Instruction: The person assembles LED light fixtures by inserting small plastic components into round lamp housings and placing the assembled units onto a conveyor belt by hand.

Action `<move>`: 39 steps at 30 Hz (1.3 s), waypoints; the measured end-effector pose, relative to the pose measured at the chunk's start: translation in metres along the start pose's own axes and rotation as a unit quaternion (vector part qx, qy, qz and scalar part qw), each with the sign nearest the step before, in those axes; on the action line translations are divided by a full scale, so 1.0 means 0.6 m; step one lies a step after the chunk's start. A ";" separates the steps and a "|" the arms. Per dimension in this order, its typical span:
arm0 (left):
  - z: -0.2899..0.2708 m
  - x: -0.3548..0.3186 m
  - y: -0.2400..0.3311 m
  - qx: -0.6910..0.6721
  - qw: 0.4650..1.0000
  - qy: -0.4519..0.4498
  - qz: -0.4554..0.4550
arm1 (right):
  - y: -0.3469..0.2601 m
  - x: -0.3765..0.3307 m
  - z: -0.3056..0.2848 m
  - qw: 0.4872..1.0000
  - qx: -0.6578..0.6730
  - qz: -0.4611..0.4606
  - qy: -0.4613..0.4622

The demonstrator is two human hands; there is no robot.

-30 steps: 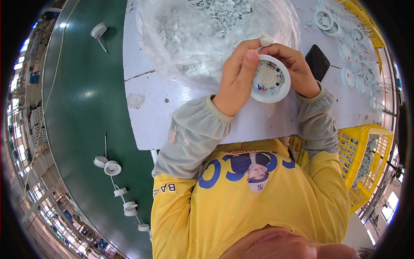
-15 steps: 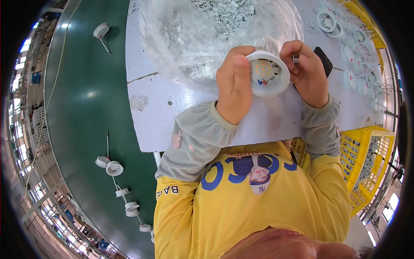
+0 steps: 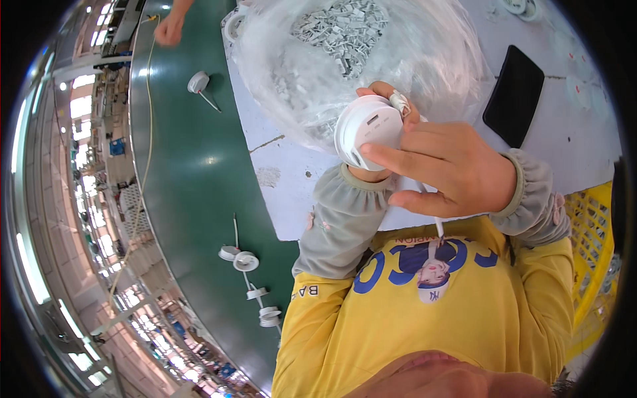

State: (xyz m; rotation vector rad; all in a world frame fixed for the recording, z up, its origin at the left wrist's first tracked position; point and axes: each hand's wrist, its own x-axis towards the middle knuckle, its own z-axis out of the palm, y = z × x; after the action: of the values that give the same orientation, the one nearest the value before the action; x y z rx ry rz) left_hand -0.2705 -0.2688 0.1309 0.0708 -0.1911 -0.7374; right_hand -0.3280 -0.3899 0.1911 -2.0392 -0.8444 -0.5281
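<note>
A round white LED downlight [image 3: 378, 126] is tipped so that its slotted white back faces up. My left hand [image 3: 385, 89] grips it from behind, mostly hidden, with a few fingers showing over the far edge; something small and white lies against one of them. Across the back of the downlight, my right hand [image 3: 458, 166] has its fingers stretched out. Its index fingertip touches the near edge, while its thumb stands apart below. A thin white cord [image 3: 438, 227] hangs down below my right hand.
Beyond my hands lies a clear plastic bag [image 3: 438, 46] of small grey-white parts. A black phone [image 3: 514, 96] rests on the white table [image 3: 298, 215]. Several corded downlights [image 3: 245, 261] sit on the green belt [image 3: 212, 172]. A co-worker's hand [image 3: 171, 30] reaches over it. At right stands a yellow crate [image 3: 590, 245].
The downlight has turned over from its LED side to its back and come slightly left. My right hand has moved over it, fingers extended. A co-worker's hand has appeared at the upper left.
</note>
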 end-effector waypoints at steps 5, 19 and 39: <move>-0.008 -0.011 -0.001 -0.051 0.999 -0.007 -0.005 | 0.000 0.000 0.006 1.000 0.025 0.001 0.006; 0.030 -0.010 0.028 0.406 0.907 0.007 0.113 | 0.041 -0.012 -0.003 0.883 0.415 0.210 0.062; 0.069 -0.023 0.005 0.587 0.802 0.048 0.096 | 0.002 0.013 -0.093 0.979 -0.181 0.085 -0.041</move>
State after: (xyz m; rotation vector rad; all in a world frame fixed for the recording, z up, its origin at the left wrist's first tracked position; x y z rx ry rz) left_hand -0.2868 -0.2573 0.1696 1.2625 -0.5321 -0.3110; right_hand -0.3250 -0.4340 0.2260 -2.4543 -0.6470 -0.5341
